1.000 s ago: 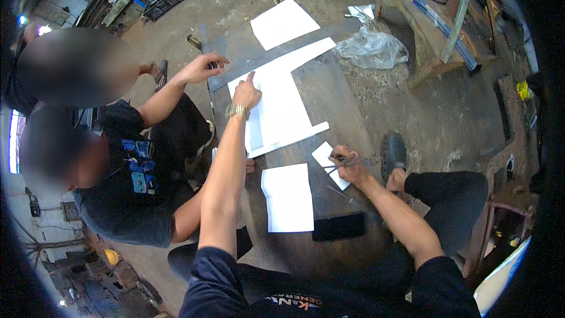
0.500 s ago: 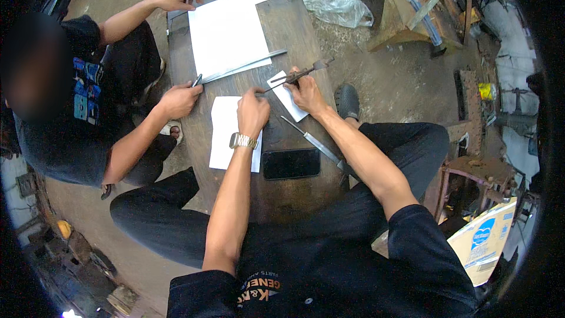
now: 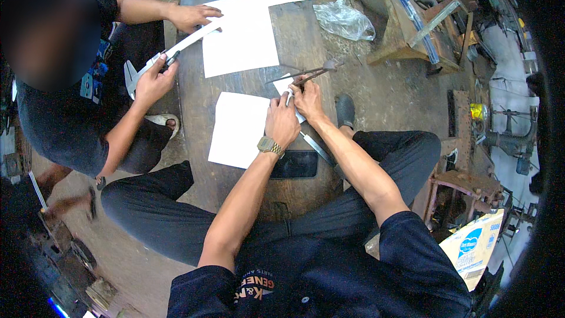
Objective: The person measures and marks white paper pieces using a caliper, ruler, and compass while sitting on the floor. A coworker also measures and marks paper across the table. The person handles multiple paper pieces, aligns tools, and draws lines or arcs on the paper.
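My right hand grips rusty metal dividers, their two thin legs pointing left and their hinged end to the right. Beneath them lies a small white paper, mostly hidden by my hands. My left hand, wearing a wristwatch, has its fingers closed at the edge of that paper, touching my right fingers. Left of my left hand lies a larger white sheet. A black phone sits below my wrists, and a slim silver tool lies partly under my right forearm.
At the left a co-worker holds a caliper and a pen over a big white sheet on the wooden table. Beyond the table's right edge are a clear plastic bag and a wooden stand.
My left hand has moved right, off the larger sheet and the dividers' leg, to the small paper. The dividers have turned and shifted. The co-worker has lifted the caliper from the big sheet's edge.
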Demonstrator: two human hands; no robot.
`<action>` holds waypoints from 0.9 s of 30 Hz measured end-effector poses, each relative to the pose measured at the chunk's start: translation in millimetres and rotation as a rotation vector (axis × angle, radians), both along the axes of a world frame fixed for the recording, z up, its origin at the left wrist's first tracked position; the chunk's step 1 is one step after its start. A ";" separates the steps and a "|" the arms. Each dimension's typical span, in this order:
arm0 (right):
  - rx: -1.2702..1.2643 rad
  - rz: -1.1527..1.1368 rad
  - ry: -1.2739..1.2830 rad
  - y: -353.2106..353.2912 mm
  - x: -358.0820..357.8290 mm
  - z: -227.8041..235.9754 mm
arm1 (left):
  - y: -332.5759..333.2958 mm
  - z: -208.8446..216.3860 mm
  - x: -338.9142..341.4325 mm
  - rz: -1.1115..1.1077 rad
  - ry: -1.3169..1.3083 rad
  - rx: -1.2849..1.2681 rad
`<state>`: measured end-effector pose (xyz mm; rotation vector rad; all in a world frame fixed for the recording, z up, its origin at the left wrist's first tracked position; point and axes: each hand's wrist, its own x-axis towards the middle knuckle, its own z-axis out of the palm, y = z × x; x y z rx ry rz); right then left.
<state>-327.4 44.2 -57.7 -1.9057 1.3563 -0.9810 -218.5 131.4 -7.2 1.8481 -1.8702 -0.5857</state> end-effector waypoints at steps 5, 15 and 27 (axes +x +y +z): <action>0.022 0.074 -0.031 -6.7 -4.6 0.3 | -1.5 -7.1 3.9 -0.011 0.020 -0.018; -0.092 0.030 -0.013 3.6 4.7 16.8 | -8.0 2.2 17.3 0.228 0.278 -0.073; -0.096 -0.042 -0.052 3.7 1.1 3.4 | -14.9 2.7 27.3 0.068 0.112 -0.047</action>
